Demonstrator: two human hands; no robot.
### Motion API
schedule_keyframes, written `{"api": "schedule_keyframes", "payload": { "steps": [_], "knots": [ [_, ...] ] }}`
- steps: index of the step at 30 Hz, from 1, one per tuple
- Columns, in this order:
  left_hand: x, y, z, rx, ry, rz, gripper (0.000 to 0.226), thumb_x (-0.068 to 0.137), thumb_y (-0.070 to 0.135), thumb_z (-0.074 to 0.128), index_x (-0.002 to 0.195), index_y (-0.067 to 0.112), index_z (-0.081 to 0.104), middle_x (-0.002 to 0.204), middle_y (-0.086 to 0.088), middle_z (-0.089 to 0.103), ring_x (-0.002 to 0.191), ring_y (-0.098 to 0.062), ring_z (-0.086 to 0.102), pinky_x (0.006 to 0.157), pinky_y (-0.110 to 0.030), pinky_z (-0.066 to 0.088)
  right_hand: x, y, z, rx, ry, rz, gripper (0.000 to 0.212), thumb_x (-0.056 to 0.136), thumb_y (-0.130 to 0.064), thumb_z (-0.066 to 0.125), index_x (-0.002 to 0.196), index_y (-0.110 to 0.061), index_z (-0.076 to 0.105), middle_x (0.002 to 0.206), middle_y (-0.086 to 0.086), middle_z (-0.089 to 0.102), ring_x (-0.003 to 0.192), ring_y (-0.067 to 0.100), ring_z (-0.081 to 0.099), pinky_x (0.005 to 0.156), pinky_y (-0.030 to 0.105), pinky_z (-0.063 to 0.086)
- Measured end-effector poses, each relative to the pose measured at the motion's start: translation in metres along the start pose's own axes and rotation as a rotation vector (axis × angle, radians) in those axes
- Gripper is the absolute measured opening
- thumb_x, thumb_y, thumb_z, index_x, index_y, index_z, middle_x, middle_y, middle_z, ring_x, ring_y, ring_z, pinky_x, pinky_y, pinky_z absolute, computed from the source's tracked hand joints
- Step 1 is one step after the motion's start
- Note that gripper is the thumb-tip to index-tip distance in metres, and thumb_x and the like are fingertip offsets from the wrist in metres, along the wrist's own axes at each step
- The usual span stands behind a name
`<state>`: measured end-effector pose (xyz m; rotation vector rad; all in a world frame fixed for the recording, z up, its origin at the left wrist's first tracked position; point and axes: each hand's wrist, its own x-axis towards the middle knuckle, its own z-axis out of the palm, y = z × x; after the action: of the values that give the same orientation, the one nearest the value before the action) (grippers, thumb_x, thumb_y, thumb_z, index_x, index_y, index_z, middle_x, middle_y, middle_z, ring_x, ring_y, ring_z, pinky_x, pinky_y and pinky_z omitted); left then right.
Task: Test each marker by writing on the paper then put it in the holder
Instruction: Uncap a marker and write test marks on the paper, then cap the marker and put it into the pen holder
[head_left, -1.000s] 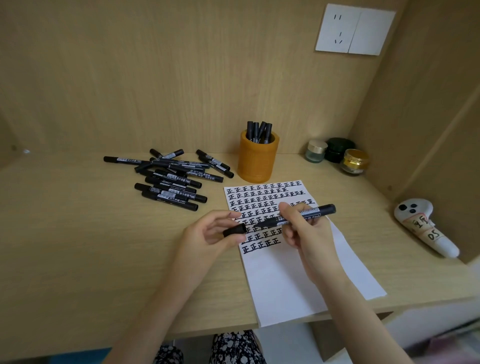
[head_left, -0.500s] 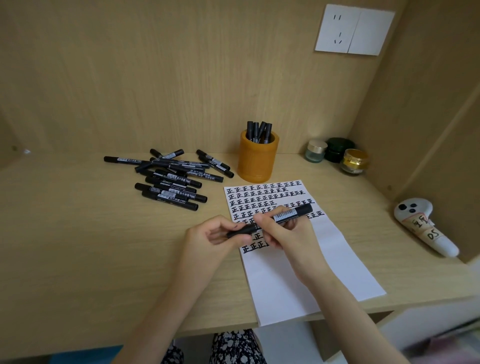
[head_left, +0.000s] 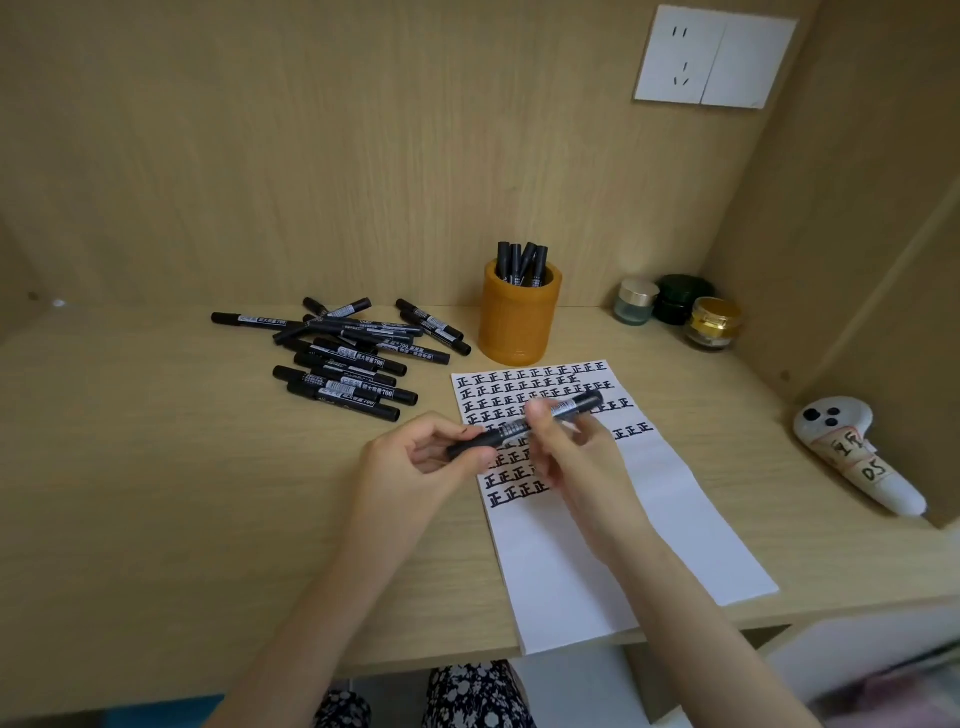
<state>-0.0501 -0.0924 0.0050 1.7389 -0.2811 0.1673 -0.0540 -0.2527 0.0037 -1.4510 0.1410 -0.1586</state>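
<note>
The right hand (head_left: 576, 457) is smearing with motion blur and is covering the middle of the marker (head_left: 524, 427), so the seam between cap and barrel is hard to make out. Its thumb and fingers are pinching the white-labelled barrel. The left hand (head_left: 415, 457) is curling narrowly round the marker's plain black end. The marker is slanting between both hands, in front of the holder (head_left: 519, 322) and just above the paper (head_left: 623, 545). The hands are hiding part of the inked rows, and the sheet's near edge is hanging past the lip of the desk (head_left: 156, 493). The holder is a round, matte orange cup. The stored markers (head_left: 522, 262) are showing only their black tops. Left of the holder, a loose pile of markers (head_left: 343, 358), slim black cylinders, is lying on pale wood grain.
</note>
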Motion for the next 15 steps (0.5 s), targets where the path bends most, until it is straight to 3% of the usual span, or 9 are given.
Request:
{"api": "schedule_keyframes", "payload": {
  "steps": [3,6,9,12,15],
  "knots": [
    [0.005,0.001,-0.005,0.066,0.033,0.001,0.021,0.071,0.011,0.078,0.088,0.018,0.069,0.081,0.008,0.073,0.073,0.0,0.068,0.067,-0.012,0.053,0.007,0.0,-0.012,-0.324,0.247,-0.244,0.052,0.073,-0.049,0.07,0.119,-0.03,0.052,0.103,-0.008,0.053,0.091,0.006,0.052,0.077,0.018,0.042],
    [0.011,0.0,-0.007,0.119,0.016,-0.005,0.021,0.072,0.014,0.077,0.09,0.02,0.069,0.082,0.007,0.073,0.074,-0.004,0.069,0.072,-0.021,0.056,0.015,-0.002,-0.02,-0.715,0.08,-0.681,0.036,0.082,-0.04,0.069,0.117,-0.03,0.063,0.114,-0.01,0.049,0.108,0.01,0.045,0.092,0.02,0.038],
    [0.015,0.001,-0.001,0.114,0.015,0.031,0.019,0.073,0.017,0.077,0.09,0.018,0.07,0.08,0.005,0.072,0.073,-0.008,0.069,0.072,-0.023,0.057,0.026,0.003,-0.015,-0.921,-0.08,-0.903,0.027,0.086,-0.032,0.063,0.107,-0.018,0.07,0.102,-0.002,0.059,0.097,0.014,0.053,0.083,0.031,0.044],
    [0.021,0.006,0.002,0.065,0.01,0.047,0.027,0.07,0.032,0.076,0.093,0.021,0.069,0.08,0.006,0.072,0.075,-0.007,0.068,0.071,-0.018,0.055,0.033,0.0,-0.01,-0.93,-0.095,-0.921,0.018,0.086,-0.02,0.069,0.102,-0.012,0.069,0.095,0.0,0.061,0.085,0.013,0.057,0.072,0.03,0.049],
    [0.028,0.002,-0.001,0.136,-0.02,0.001,0.048,0.067,0.053,0.064,0.106,0.026,0.064,0.089,0.012,0.07,0.082,-0.001,0.065,0.075,-0.016,0.052,0.044,-0.016,-0.005,-0.746,0.003,-0.747,0.013,0.088,-0.02,0.067,0.1,-0.017,0.065,0.096,-0.005,0.056,0.078,0.002,0.053,0.068,0.014,0.043]
  ]
}}
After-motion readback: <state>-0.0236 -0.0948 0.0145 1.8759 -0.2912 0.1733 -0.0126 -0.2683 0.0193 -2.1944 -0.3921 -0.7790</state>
